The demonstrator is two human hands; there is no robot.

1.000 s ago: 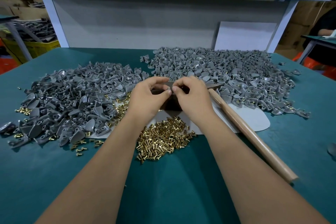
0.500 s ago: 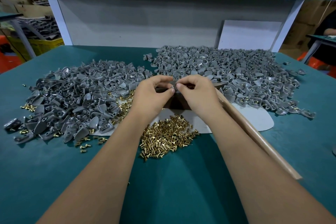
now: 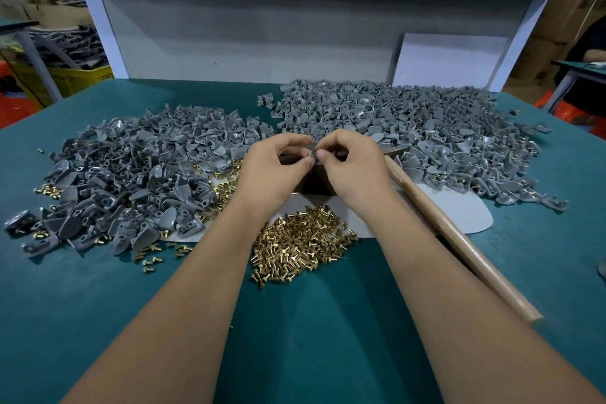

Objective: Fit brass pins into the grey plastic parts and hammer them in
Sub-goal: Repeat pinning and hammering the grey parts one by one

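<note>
My left hand (image 3: 273, 170) and my right hand (image 3: 354, 170) meet at mid-table, fingertips pinching one small grey plastic part (image 3: 312, 151) between them over a dark block (image 3: 314, 185). Whether a pin sits in the part is hidden by my fingers. A heap of brass pins (image 3: 301, 239) lies just in front of my wrists. Grey plastic parts form a big pile on the left (image 3: 137, 167) and another on the right (image 3: 426, 128). A hammer with a wooden handle (image 3: 459, 239) lies along my right forearm, its head hidden.
A pale mat (image 3: 459, 216) lies under the block on the green table (image 3: 311, 338). Loose pins (image 3: 47, 190) are scattered at the far left. A white board (image 3: 449, 59) leans on the grey back panel. A yellow crate (image 3: 65, 79) stands beyond the left edge.
Both hands stay together over the block with only slight finger movement on the part. The view has shifted a little.
</note>
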